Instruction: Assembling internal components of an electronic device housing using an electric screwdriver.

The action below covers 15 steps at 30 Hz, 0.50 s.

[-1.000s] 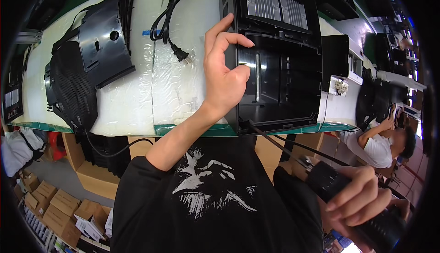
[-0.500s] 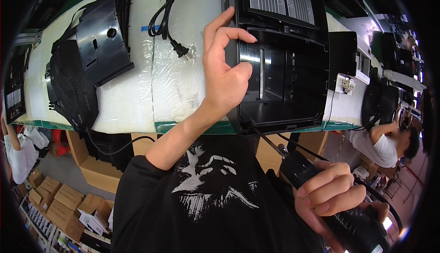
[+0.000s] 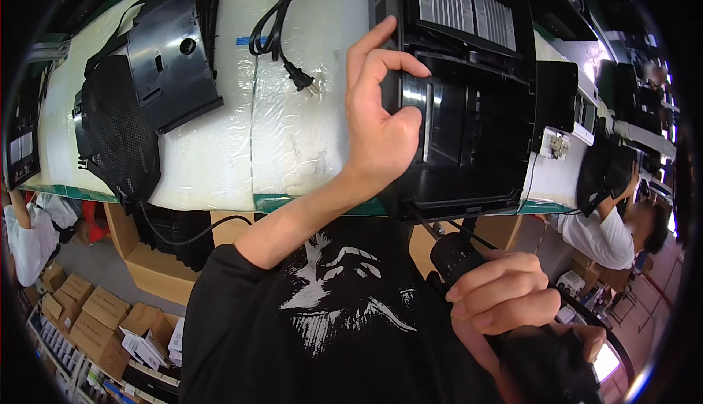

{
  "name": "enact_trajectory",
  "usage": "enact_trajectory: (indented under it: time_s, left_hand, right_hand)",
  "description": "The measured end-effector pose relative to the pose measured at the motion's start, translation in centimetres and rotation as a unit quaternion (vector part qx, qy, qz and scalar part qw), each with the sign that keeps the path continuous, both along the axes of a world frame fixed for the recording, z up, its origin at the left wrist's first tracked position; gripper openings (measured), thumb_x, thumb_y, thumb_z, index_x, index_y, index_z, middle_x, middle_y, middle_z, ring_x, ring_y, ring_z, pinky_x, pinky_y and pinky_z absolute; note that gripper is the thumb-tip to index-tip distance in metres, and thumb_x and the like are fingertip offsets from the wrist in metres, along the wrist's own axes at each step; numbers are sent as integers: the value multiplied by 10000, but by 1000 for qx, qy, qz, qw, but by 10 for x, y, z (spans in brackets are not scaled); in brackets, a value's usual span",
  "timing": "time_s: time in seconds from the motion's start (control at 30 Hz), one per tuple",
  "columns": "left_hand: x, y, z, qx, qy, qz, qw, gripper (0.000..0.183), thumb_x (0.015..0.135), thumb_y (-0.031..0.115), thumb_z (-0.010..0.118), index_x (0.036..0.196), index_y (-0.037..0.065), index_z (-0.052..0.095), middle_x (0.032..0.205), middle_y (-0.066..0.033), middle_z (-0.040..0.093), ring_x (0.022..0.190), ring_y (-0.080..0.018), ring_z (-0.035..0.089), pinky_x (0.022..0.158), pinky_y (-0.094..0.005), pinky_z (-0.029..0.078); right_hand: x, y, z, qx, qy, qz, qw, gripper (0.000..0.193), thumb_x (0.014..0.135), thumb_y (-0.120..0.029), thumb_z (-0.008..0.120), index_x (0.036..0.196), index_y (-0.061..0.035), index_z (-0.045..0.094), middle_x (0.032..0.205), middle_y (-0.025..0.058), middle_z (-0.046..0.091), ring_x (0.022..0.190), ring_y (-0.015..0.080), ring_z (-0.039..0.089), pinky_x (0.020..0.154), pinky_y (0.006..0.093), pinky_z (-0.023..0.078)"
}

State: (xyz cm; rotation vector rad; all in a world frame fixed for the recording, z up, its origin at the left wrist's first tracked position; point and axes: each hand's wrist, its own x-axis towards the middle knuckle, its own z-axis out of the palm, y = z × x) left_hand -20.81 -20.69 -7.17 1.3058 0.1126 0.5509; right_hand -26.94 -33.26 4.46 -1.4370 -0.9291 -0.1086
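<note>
A black plastic housing [image 3: 469, 197] with an open box-like cavity lies on the bench in front of me. My left hand [image 3: 381, 122] is curled over its left wall, fingertips and thumb on the rim. In my right hand [image 3: 505, 294] is a black electric screwdriver [image 3: 455, 255], the fingers wrapped round its body. Its front end points up and left at the housing's near side. The near wall and bench edge hide the bit's tip, so I cannot tell whether it touches a screw. Metal finned plates [image 3: 469, 10] sit in the housing's far part.
A black power cord [image 3: 282, 27] with a plug lies left of the housing. Farther left are a black panel [image 3: 172, 75] and a black mesh piece [image 3: 117, 126]. Cardboard boxes [image 3: 95, 323] stand below at left. A person [image 3: 604, 236] works at the right.
The screwdriver in my right hand has moved up and left, nearer the housing, and less of its bit shows. My left hand keeps its hold on the wall. The whole view has shifted slightly.
</note>
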Motion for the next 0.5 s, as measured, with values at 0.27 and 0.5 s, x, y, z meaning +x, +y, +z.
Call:
enact_trajectory:
  time_s: [0.27,0.5]
  left_hand:
    - [0,2,-5,-12,-38,-11,999,387,517,-107,407,859,18,535,1337,-208,362,1241,-254,344,1038,-317,196]
    - [-3,4,-5,-35,-20,4,999,378,525,-120,397,841,26,545,1313,-188,390,1229,-281,366,1020,-332,246]
  right_hand:
    - [11,21,-10,43,72,81,993,147,787,-111,566,770,34,577,637,149,586,514,261,604,314,219,294]
    - [17,24,0,77,86,58,992,283,812,-226,570,947,12,496,635,115,557,480,217,565,343,229,366]
